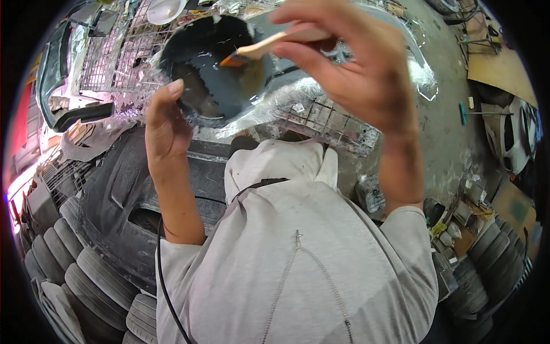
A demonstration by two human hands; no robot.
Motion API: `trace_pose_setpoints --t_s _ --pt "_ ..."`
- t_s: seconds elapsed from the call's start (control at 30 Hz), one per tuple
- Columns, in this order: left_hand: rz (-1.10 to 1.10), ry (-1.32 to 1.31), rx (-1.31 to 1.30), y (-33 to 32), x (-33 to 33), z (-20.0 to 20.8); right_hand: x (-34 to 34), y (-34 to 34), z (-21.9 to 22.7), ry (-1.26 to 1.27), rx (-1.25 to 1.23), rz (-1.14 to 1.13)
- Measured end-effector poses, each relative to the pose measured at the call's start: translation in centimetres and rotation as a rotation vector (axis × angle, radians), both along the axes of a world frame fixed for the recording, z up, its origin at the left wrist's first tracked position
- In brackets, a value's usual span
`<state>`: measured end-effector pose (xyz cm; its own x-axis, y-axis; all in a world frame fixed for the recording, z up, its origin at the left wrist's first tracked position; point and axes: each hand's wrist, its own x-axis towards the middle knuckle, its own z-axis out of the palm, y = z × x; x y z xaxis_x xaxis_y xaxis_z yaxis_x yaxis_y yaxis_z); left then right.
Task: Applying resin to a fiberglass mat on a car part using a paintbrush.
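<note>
My left hand [169, 126] grips a black bowl [182, 45] by its near left side, thumb over the rim. The bowl is tilted so that its inside shows, with glossy dark and amber-looking wet patches. Between the pinched fingers of my right hand [364, 71] is a paintbrush [266, 44] with a pale wooden handle. Its orange end points down to the left, over the inside of the bowl. Whether the tip touches the bowl or hangs just above it, I cannot tell.
Behind the bowl lie a wire grid [112, 66] and shiny translucent fibre sheeting [421, 74]. A large black moulded panel [120, 189] is at my left, above stacked tyres [100, 275]. A white dish [166, 10] sits at the far edge. More tyres [481, 269] stand at right.
</note>
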<state>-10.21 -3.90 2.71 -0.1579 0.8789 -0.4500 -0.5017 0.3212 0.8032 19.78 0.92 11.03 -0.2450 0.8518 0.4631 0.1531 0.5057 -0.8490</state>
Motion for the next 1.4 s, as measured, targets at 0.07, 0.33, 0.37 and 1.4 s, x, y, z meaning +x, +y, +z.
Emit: trace_pose_setpoints --t_s 0.07,0.33,0.37,1.4 --pt "-0.074 0.007 0.025 1.1 1.0 1.0 -1.5 1.8 -0.9 -0.298 0.449 0.067" --pt "-0.210 -0.042 0.071 3.9 -2.0 0.4 -6.8 1.5 -2.3 -0.019 -0.502 -0.176" --pt "-0.215 -0.044 0.050 4.1 -2.7 -0.1 -7.1 1.3 -3.3 -0.027 -0.502 -0.186" --pt "0.013 0.015 0.199 6.3 -31.1 -3.1 -20.0 -16.2 -13.8 -0.714 -0.011 -0.654"
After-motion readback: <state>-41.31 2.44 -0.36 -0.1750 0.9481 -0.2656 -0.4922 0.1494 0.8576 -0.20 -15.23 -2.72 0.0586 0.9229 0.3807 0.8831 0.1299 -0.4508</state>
